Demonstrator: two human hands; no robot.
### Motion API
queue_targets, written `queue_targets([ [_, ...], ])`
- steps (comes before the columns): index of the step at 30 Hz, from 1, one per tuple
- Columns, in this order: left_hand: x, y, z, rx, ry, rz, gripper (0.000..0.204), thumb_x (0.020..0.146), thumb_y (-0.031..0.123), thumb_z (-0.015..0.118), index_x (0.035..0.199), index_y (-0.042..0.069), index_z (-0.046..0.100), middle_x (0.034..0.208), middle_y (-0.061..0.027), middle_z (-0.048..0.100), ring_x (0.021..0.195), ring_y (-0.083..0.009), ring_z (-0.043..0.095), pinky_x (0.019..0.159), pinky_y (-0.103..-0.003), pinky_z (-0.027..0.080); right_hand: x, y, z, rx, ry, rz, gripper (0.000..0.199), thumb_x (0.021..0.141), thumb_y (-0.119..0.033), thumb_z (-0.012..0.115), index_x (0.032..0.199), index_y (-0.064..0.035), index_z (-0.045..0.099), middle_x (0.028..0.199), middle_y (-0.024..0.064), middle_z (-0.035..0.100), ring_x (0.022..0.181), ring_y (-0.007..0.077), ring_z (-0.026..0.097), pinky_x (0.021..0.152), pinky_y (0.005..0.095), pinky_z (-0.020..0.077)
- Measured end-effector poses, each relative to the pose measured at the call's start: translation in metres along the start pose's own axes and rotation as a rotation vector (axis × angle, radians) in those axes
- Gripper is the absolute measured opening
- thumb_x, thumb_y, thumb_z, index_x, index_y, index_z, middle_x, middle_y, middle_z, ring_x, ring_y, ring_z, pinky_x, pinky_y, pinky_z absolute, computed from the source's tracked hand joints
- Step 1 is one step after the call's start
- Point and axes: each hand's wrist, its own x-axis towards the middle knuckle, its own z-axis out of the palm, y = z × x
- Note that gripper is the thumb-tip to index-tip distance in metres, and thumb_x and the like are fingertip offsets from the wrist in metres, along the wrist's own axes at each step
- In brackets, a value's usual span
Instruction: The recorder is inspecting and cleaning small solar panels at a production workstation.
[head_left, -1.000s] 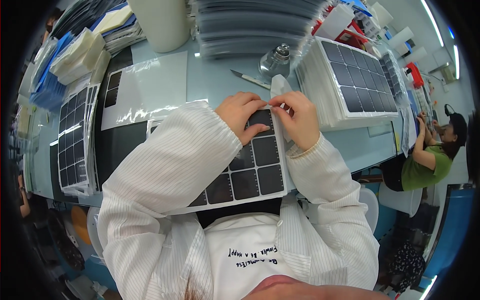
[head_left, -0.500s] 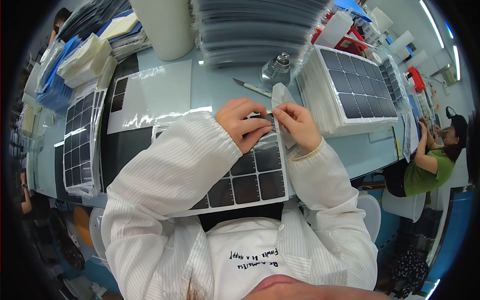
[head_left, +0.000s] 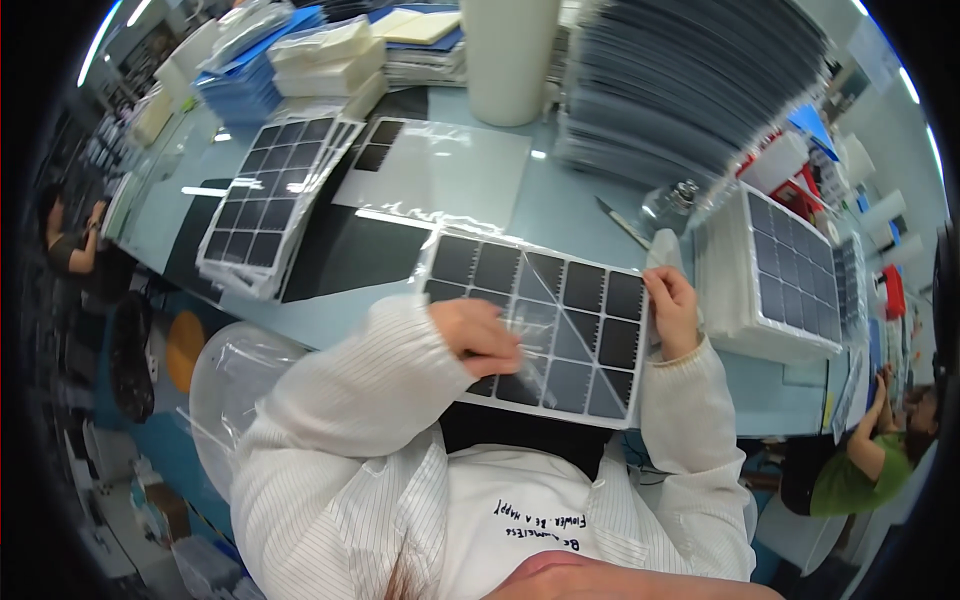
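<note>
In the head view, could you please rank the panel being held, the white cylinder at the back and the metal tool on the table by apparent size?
1. Held panel, largest.
2. White cylinder, partly cropped.
3. Metal tool, smallest.

Stacked grey sheets (head_left: 690,90), white cylinder (head_left: 510,55), panel pile (head_left: 265,205) on table (head_left: 560,215)

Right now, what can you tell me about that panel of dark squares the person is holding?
The panel is a flat white-edged sheet carrying rows of dark, glossy squares. A thin clear film, creased diagonally, is lifted partway off its face. It lies tilted over the edge of the pale blue table, close to the person's chest. The left hand pinches the film near the middle; the right hand grips the panel's right edge.
</note>
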Motion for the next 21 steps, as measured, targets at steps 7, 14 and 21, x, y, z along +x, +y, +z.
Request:
queue_targets([
  [7, -0.199, 0.038, -0.096, -0.243, 0.853, -0.717, 0.011, 0.083, 0.008, 0.057, 0.074, 0.002, 0.061, 0.072, -0.0078, 0.063, 0.065, -0.0130, 0.057, 0.059, -0.024, 0.045, 0.002, 0.002, -0.003, -0.113, -0.051, -0.092, 0.014, 0.090, -0.015, 0.055, 0.085, -0.0025, 0.058, 0.072, -0.0047, 0.050, 0.066, 0.0036, 0.042, 0.059, 0.0181, 0.0329],
  [14, -0.369, 0.141, -0.173, 0.198, 1.989, -0.466, 0.033, 0.088, 0.030, 0.051, 0.066, 0.006, 0.055, 0.056, -0.0006, 0.041, 0.051, -0.0098, 0.037, 0.052, -0.021, 0.032, 0.007, 0.016, -0.019, 0.019, -0.052, -0.011, 0.013, 0.091, -0.017, 0.054, 0.084, -0.0068, 0.056, 0.069, -0.0089, 0.045, 0.058, 0.0002, 0.034, 0.051, 0.0160, 0.0251],
  [21, -0.406, 0.103, -0.147, 1.141, 1.773, -1.344, 0.053, 0.085, 0.052, 0.052, 0.063, 0.005, 0.063, 0.063, -0.0065, 0.061, 0.061, -0.0182, 0.056, 0.059, -0.031, 0.043, 0.010, 0.018, -0.015, 0.004, -0.065, -0.040, 0.013, 0.091, -0.017, 0.054, 0.085, -0.0068, 0.056, 0.068, -0.0087, 0.045, 0.058, -0.0001, 0.035, 0.051, 0.0153, 0.0254],
])
